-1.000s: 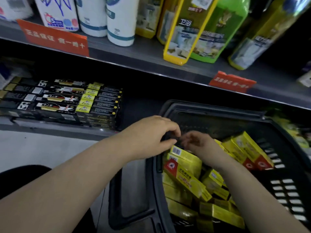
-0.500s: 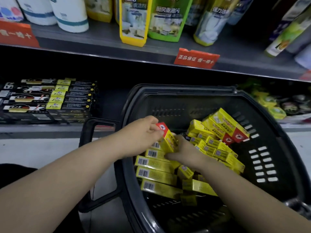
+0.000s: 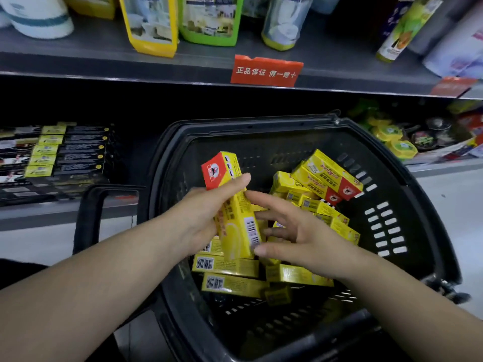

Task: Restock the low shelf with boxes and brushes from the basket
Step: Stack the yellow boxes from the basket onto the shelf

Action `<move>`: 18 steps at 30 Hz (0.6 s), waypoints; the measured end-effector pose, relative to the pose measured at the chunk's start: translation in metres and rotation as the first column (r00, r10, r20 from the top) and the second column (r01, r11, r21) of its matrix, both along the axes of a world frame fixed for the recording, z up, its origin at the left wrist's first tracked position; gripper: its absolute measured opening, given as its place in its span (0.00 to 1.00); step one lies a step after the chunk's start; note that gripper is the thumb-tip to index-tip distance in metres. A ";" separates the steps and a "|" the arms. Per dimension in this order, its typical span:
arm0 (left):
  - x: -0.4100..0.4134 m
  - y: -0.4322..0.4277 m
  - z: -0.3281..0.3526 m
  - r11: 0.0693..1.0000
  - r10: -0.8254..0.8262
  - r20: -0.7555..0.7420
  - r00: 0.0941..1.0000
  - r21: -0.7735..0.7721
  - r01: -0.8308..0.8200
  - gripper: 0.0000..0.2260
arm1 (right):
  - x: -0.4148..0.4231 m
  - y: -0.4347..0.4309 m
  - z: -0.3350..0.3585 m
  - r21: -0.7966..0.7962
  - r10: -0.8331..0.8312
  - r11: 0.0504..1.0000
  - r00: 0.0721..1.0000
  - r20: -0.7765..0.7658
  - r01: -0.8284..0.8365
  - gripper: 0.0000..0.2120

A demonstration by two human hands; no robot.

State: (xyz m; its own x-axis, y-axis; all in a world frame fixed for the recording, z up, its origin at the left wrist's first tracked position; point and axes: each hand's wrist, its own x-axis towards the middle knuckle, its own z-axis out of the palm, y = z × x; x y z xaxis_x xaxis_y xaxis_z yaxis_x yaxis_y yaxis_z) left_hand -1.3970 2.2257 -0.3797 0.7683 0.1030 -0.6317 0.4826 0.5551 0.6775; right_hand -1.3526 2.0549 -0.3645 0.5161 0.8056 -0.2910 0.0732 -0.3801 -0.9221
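1. Since half a second ago, the left hand [image 3: 203, 218] has lifted its yellow box [image 3: 236, 220] up off the pile, and the right hand [image 3: 298, 236] has come up from the pile to meet it. The view has also tipped, so the basket sits more centrally.
2. Both bare forearms reach in from the bottom corners of the frame and meet at its centre.
3. The left hand grips the yellow box, fingers wrapped behind it and thumb laid across its front near the red end. The box stands nearly upright with that end on top, above the basket's interior.
4. The right hand is spread, its fingers fairly straight. Its forefinger tip and thumb tip touch the box's right edge, and it clasps nothing.
5. Below the hands, more yellow boxes [image 3: 226, 265] lie jumbled in the black plastic basket [image 3: 261, 125], several with barcodes facing up. The basket's handle [image 3: 87, 218] hangs down at its left.
6. Behind the basket, at left centre, the low shelf [image 3: 52, 215] holds rows of black flat packs [image 3: 73, 155] with yellow labels. Round yellow tins [image 3: 392, 139] sit at the right.
7. Along the top, the upper shelf [image 3: 78, 58] carries a red tag [image 3: 266, 71], a yellow pouch [image 3: 150, 24] and a green pouch [image 3: 211, 19].
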 end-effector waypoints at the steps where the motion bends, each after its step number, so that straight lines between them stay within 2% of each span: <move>1: 0.002 0.000 -0.002 1.000 0.027 -0.010 1.000 0.010 -0.027 0.16 | 0.005 -0.002 0.001 -0.009 0.023 1.000 0.999 -0.023 -0.024 0.31; 3: 0.004 0.002 -0.006 0.999 0.044 -0.024 0.999 0.016 -0.044 0.11 | 0.019 -0.008 -0.003 -0.099 0.034 0.994 0.999 -0.030 -0.036 0.24; 4: 0.004 0.004 -0.008 0.999 0.040 -0.039 0.998 0.007 -0.040 0.10 | 0.026 -0.013 -0.007 -0.200 0.070 0.978 0.997 0.023 -0.064 0.20; 5: 0.003 0.006 -0.009 1.000 0.028 -0.059 0.998 -0.004 -0.028 0.10 | 0.031 -0.018 -0.014 -0.369 0.180 0.921 0.976 0.121 -0.124 0.17; 6: 0.003 0.009 -0.011 1.000 0.009 -0.077 0.997 -0.011 -0.010 0.11 | 0.035 -0.024 -0.022 -0.578 0.352 0.796 0.915 0.199 -0.180 0.17; 7: 0.002 0.013 -0.013 1.000 -0.011 -0.092 0.996 -0.012 0.010 0.12 | 0.037 -0.028 -0.032 -0.749 0.523 0.629 0.827 0.208 -0.209 0.20; 8: 0.001 0.016 -0.015 0.999 -0.028 -0.108 0.994 -0.018 0.026 0.12 | 0.036 -0.030 -0.040 -0.848 0.633 0.482 0.756 0.164 -0.220 0.22; 9: 0.000 0.019 -0.018 0.998 -0.045 -0.127 0.991 -0.036 0.041 0.13 | 0.033 -0.031 -0.048 -0.890 0.680 0.395 0.724 0.117 -0.228 0.24; 10: -0.001 0.023 -0.019 0.996 -0.064 -0.149 0.987 -0.069 0.054 0.15 | 0.029 -0.030 -0.055 -0.905 0.699 0.358 0.709 0.097 -0.230 0.24; 13: -0.002 0.028 -0.021 0.988 -0.112 -0.164 0.980 -0.120 0.093 0.18 | 0.021 -0.026 -0.072 -0.936 0.743 0.307 0.658 0.121 -0.174 0.24; 16: -0.002 0.025 -0.019 0.989 -0.131 -0.132 0.983 -0.081 0.121 0.14 | 0.018 -0.024 -0.078 -0.960 0.789 0.242 0.605 0.108 -0.144 0.25; 18: -0.002 0.023 -0.018 0.987 -0.153 -0.117 0.981 -0.074 0.145 0.14 | 0.022 -0.021 -0.070 -0.952 0.804 0.272 0.576 0.145 -0.140 0.24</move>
State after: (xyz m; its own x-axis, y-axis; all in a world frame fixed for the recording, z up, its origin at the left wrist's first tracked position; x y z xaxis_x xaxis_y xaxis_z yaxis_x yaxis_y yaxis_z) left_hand -1.3994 2.2491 -0.3977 0.6887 -0.0509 -0.7232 0.6399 0.5117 0.5734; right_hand -1.3308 2.0341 -0.4342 0.4186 0.4807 -0.7705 0.8379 -0.5317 0.1235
